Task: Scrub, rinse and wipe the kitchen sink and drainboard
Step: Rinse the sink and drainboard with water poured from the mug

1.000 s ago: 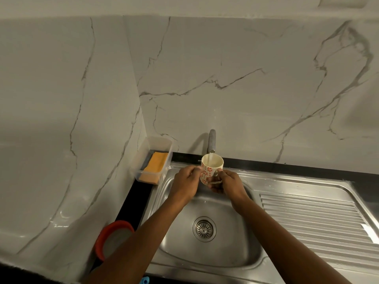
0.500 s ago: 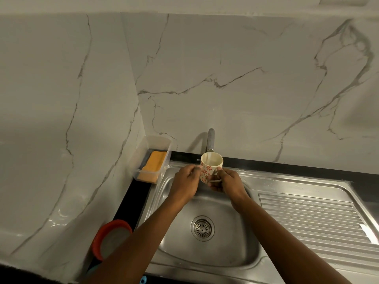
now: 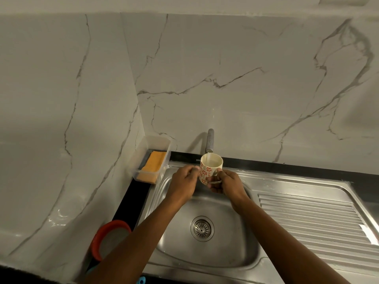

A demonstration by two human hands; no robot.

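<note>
Over the last second almost nothing is shifting: we are keeping the cup (image 3: pixel 209 168) under the tap (image 3: pixel 210 140) at 12 o'clock of the sink (image 3: pixel 205 255), and only our view is drifting a little. What is showing more plainly now is the thin stream running into the cup, with pale water pooling inside.

Our hands are close together, one on each side of the cup. The right hand (image 3: pixel 227 182) is pinching the handle at the cup's 3 o'clock side. The left hand (image 3: pixel 183 181) is curling its fingers against the 9 o'clock side, steadying it.

We are judging this as filling for a rinse. The next move is probably to pour over the basin walls and then the drainboard (image 3: pixel 307 218), lying at 3 o'clock and well apart from our hands. The basin is looking bare around the drain (image 3: pixel 202 228), with no foam that we can see, so we cannot tell whether scrubbing is done. The sponge (image 3: pixel 153 163) is lying in its tub (image 3: pixel 158 140) at 10 o'clock, with neither hand on it.
</note>
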